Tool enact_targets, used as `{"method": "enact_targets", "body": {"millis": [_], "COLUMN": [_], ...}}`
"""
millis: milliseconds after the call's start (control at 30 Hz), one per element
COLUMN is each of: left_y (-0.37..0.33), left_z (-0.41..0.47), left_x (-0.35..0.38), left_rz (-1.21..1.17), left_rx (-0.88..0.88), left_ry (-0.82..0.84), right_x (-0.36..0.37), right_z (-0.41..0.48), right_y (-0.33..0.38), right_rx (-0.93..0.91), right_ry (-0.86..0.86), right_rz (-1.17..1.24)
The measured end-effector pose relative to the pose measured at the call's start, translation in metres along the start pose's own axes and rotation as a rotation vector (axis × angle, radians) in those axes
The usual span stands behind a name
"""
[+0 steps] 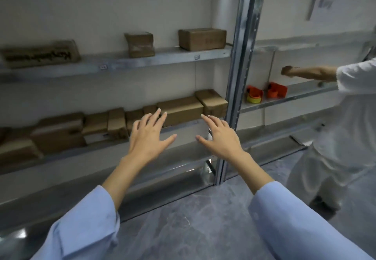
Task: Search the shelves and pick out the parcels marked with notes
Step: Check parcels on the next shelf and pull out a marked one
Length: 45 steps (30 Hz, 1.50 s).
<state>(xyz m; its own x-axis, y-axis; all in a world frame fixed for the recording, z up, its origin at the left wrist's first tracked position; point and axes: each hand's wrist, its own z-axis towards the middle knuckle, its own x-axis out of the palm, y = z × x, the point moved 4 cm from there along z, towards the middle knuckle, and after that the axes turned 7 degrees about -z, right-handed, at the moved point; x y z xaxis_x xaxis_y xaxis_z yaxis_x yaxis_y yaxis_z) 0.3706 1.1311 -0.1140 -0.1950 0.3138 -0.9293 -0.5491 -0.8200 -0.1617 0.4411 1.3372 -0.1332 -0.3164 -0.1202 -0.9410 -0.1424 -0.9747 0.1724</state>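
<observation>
Brown cardboard parcels line the middle shelf of a metal rack; a long parcel lies just beyond my fingertips. My left hand and my right hand are stretched out in front of that shelf, fingers spread, holding nothing. On the upper shelf stand a box, a smaller taped parcel and a flat parcel with dark writing. The picture is blurred and I can make out no note on any parcel.
A steel upright divides the rack. On the right bay's shelf sit two orange tape dispensers. A person in white stands at the right, one arm reaching into that bay. Grey marbled floor lies below.
</observation>
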Motion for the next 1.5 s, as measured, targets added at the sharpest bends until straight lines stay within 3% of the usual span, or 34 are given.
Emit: {"method": "enact_targets", "body": {"millis": [367, 667, 1067, 1367, 1500], "left_y": [0.047, 0.024, -0.022, -0.022, -0.020], "left_z": [0.077, 0.202, 0.384, 0.465, 0.491], "left_x": [-0.041, -0.036, -0.004, 0.016, 0.024], "left_rz": [0.011, -0.021, -0.036, -0.071, -0.128], "left_rx": [-0.065, -0.047, -0.133, -0.131, -0.128], "left_ry": [-0.134, -0.245, -0.343, -0.343, -0.335], "right_x": [-0.031, -0.062, -0.077, -0.054, -0.051], "right_z": [0.125, 0.254, 0.438, 0.505, 0.515], "right_y": [0.017, -0.060, -0.173, -0.206, -0.210], "right_rx": [-0.074, -0.052, -0.076, -0.033, -0.030], "right_ry": [-0.098, -0.225, -0.268, -0.247, -0.339], "right_rz": [0.004, 0.038, 0.116, 0.198, 0.137]}}
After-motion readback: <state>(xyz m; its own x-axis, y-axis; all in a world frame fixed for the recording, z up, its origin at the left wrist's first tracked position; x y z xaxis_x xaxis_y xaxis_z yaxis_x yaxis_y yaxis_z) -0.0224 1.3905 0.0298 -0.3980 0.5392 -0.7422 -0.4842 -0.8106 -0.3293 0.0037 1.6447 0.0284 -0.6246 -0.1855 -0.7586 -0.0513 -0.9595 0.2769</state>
